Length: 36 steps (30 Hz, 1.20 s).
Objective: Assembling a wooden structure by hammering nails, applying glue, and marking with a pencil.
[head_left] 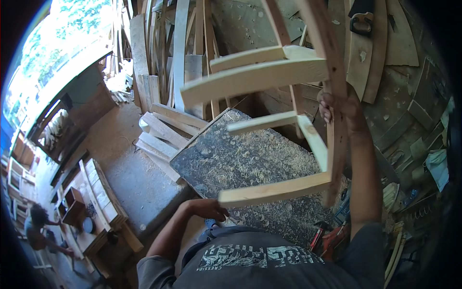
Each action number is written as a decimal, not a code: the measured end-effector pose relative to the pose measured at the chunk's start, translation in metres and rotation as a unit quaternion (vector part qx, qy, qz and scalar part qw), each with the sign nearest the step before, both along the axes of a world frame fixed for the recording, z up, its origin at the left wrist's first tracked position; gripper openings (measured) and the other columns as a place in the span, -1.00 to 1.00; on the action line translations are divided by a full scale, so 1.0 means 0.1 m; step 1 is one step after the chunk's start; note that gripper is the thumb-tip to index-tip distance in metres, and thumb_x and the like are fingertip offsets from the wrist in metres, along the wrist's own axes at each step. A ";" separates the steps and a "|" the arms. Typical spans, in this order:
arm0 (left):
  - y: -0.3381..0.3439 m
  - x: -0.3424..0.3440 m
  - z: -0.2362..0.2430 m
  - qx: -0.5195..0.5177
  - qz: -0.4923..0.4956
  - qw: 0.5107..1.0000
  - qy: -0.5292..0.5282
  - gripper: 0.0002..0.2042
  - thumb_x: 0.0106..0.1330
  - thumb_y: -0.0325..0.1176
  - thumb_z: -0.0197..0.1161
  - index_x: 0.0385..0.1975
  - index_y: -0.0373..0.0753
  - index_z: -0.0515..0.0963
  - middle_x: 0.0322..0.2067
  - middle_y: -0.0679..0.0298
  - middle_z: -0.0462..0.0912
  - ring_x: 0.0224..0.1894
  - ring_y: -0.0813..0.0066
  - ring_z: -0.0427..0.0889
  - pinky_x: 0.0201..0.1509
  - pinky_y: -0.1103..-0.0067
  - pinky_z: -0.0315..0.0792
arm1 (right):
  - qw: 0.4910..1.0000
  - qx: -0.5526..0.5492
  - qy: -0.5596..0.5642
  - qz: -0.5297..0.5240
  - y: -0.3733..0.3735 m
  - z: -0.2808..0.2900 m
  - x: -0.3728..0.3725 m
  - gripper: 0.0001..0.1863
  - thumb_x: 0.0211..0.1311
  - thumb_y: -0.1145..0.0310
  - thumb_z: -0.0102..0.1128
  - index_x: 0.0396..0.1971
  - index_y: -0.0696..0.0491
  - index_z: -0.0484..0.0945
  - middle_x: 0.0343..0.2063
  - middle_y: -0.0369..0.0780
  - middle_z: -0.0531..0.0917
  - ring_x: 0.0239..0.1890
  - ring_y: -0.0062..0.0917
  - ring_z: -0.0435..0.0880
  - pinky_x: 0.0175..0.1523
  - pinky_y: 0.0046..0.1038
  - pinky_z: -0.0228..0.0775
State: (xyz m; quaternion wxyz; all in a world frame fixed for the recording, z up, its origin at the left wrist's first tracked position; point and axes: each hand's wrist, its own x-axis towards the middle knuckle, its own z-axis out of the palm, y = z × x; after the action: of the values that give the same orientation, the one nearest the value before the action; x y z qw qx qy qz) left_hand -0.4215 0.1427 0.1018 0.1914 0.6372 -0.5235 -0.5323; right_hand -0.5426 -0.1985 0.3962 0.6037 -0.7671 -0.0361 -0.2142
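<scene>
Pale, angular wooden frame of long rails and crosspieces (337,144) held over dark, shaving-strewn rectangular bench (195,166), long axis running from top of view toward the person; right hand (342,103) nearer, fingers wrapped round the right-side rail, crosspieces projecting left of them; left hand (208,209) just beside lowest crosspiece's free end, can't tell if its fingers touch; rough pale planks (166,130) left of bench

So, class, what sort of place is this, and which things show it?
Most likely a woodworking shop: planks stand together, shavings litter the worktop, and the right hand grips a wooden frame.
</scene>
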 end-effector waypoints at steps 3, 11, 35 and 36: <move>0.36 0.07 0.02 -0.107 0.177 0.977 0.057 -0.24 0.13 -0.19 0.46 0.33 -0.20 0.27 0.22 0.16 0.45 0.23 0.28 0.46 0.27 0.35 0.38 | 0.992 0.082 -0.097 -0.017 0.03 -0.25 -0.05 -0.59 0.03 0.38 0.34 -0.15 0.19 0.42 -0.56 -0.29 0.50 -0.65 -0.64 0.50 -0.50 -0.57 0.38; 0.07 0.07 1.05 -0.553 0.512 0.486 0.443 -0.49 0.15 -0.13 0.40 0.01 -0.27 0.45 0.00 0.12 0.52 0.06 0.23 0.52 0.18 0.31 0.44 | 0.920 0.312 -0.232 -0.037 0.48 -1.40 0.22 -0.59 0.02 0.54 0.19 -0.09 0.13 0.32 -0.50 -0.25 0.45 -0.59 -0.58 0.46 -0.46 -0.52 0.40; -0.40 1.34 -0.18 -0.308 0.629 0.713 -0.029 -0.63 0.33 -0.22 0.30 0.04 -0.27 0.46 -0.18 0.22 0.57 -0.21 0.47 0.57 -0.14 0.47 0.49 | 0.815 0.505 0.280 -0.050 1.14 -4.54 -0.18 -0.43 0.22 -0.14 0.18 -0.08 0.10 0.56 -0.38 -0.22 0.65 -0.44 -0.48 0.70 -0.40 -0.40 0.61; 0.01 1.61 -0.58 -0.355 0.634 0.687 -0.008 -0.61 0.33 -0.21 0.28 0.05 -0.28 0.44 -0.15 0.20 0.57 -0.18 0.45 0.57 -0.12 0.45 0.48 | 0.830 0.436 0.348 0.017 1.17 -4.61 -0.12 -0.45 0.23 -0.13 0.19 -0.11 0.09 0.57 -0.39 -0.20 0.65 -0.45 -0.48 0.70 -0.40 -0.41 0.60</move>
State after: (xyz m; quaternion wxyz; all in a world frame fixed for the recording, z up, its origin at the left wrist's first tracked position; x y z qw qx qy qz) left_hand -0.2602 0.1437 0.0435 0.6905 0.7063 -0.1463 -0.0539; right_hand -0.5543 -0.0814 -0.0650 0.8516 -0.4472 0.2604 0.0838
